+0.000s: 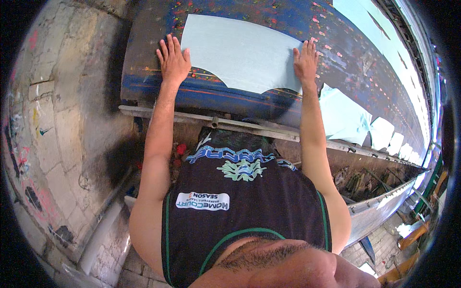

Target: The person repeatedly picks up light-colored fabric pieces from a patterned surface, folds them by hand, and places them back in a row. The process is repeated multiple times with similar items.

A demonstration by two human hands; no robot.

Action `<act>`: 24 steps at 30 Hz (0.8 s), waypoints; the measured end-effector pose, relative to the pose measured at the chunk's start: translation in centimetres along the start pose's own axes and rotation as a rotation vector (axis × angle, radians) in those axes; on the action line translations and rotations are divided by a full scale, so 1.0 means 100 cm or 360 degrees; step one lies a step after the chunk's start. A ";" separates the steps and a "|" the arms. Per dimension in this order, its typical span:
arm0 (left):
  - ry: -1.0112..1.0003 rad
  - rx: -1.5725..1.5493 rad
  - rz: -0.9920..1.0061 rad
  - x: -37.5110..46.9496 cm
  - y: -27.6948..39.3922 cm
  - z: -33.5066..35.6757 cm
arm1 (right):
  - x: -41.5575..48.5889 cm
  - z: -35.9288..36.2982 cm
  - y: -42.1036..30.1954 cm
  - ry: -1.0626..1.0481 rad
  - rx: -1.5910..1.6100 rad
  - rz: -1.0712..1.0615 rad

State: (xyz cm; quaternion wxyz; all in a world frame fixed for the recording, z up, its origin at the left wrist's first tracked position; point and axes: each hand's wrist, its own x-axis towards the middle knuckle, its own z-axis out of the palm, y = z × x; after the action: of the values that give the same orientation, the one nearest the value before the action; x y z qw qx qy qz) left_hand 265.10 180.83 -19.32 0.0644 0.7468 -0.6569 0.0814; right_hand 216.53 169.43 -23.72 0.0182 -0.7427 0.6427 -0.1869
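Observation:
A pale blue cut fabric panel (241,54) lies flat on a long paint-spotted printing table (144,54). Two scooped curves shape its edge nearest me. My left hand (173,61) rests palm down at the panel's left end, its thumb over the fabric edge and its fingers on the dark tabletop. At the right end, my right hand (306,63) lies flat across the other edge, fingers straight and close together. Neither hand grasps anything. Both palms are hidden from above.
More pale fabric pieces (344,115) hang over the table's near edge to the right. Another light fabric strip (381,39) runs along the far side. A metal rail (252,126) borders the near edge. A block wall (61,108) stands at left. Wood scraps (360,183) lie underneath.

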 end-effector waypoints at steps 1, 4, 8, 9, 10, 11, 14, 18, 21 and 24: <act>-0.0016 -0.0013 -0.0037 0.001 0.010 -0.002 | -0.003 0.004 -0.003 0.0012 -0.0044 0.0038; -0.0049 -0.0135 0.0263 0.004 0.056 -0.016 | -0.016 0.010 -0.015 0.0080 -0.0134 0.0085; -0.0325 -0.0209 0.0587 -0.003 0.123 -0.019 | -0.044 0.001 -0.067 0.0011 -0.0094 -0.0057; -0.0252 -0.0230 0.0630 -0.006 0.134 -0.015 | -0.057 -0.002 -0.081 0.0024 -0.0097 -0.0140; -0.0176 -0.0253 0.0663 -0.010 0.147 -0.011 | -0.069 -0.010 -0.092 -0.0027 -0.0014 -0.0210; -0.0092 -0.0276 0.0704 -0.010 0.154 -0.009 | -0.080 -0.014 -0.105 -0.0047 0.0032 -0.0279; -0.0236 -0.0327 0.0854 -0.011 0.173 -0.016 | -0.110 -0.028 -0.124 -0.0193 0.0137 -0.0362; -0.0525 -0.0387 0.0983 -0.012 0.179 -0.019 | -0.122 -0.043 -0.135 -0.0472 0.0646 -0.0256; -0.0384 -0.0426 0.1013 -0.015 0.166 -0.027 | -0.117 -0.051 -0.140 -0.0673 0.1267 -0.0062; -0.1159 -0.0796 0.0816 0.004 0.174 -0.077 | -0.113 -0.074 -0.136 -0.0858 0.2081 0.0289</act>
State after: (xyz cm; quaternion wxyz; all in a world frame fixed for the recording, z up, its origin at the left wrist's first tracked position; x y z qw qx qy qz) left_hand 247.56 179.73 -11.88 -0.0140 0.5035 -0.7981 -0.3307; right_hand 225.98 184.24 -16.05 0.6336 -0.5437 0.4315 -0.3417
